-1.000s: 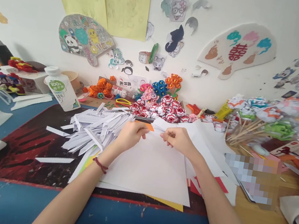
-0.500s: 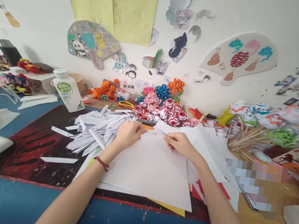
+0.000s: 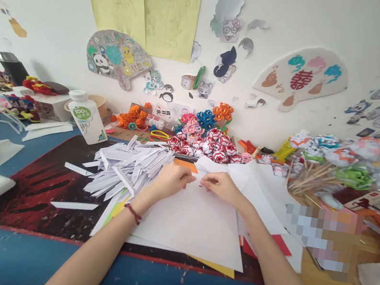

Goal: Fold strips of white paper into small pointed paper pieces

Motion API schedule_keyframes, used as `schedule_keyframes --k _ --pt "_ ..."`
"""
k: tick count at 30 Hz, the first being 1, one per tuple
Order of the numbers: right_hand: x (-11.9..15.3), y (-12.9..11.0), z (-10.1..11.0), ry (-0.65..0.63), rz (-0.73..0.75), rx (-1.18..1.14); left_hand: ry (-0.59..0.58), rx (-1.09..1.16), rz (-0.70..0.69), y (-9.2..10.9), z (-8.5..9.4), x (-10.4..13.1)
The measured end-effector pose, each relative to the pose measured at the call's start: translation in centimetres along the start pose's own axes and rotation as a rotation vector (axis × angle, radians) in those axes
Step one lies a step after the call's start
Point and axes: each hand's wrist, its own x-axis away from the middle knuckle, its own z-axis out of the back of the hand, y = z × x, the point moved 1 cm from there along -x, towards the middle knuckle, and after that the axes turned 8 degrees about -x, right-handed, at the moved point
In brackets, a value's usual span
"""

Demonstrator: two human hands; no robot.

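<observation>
Facing each other over a white paper sheet [image 3: 194, 226], left hand [image 3: 174, 180] and right hand [image 3: 221, 187] nearly meet, each grip pinched narrow; cannot tell whether paper sits between, white against white. Folded white paper strips [image 3: 123, 168] heap just beside the left hand, presumably for easy reach; sheet lies central, probably as flat backing.

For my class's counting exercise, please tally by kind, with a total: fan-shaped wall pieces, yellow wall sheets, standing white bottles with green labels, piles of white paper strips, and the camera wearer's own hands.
Fan-shaped pieces: 2
Yellow sheets: 2
White bottle: 1
Strip pile: 1
Hands, left hand and right hand: 2
Total: 8
</observation>
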Motion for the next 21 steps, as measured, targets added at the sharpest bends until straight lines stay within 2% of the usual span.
schedule_keyframes --k 6,18,21 --pt "0.0 0.3 0.6 -0.003 -0.029 -0.038 0.011 -0.027 0.012 0.0 -0.1 0.0" --pt "0.2 0.9 2.8 0.052 -0.026 -0.050 0.057 0.008 0.003 -0.1 1.0 -0.1" --pt "0.2 1.5 3.3 0.101 -0.027 -0.034 0.128 -0.013 0.022 -0.3 1.4 -0.1"
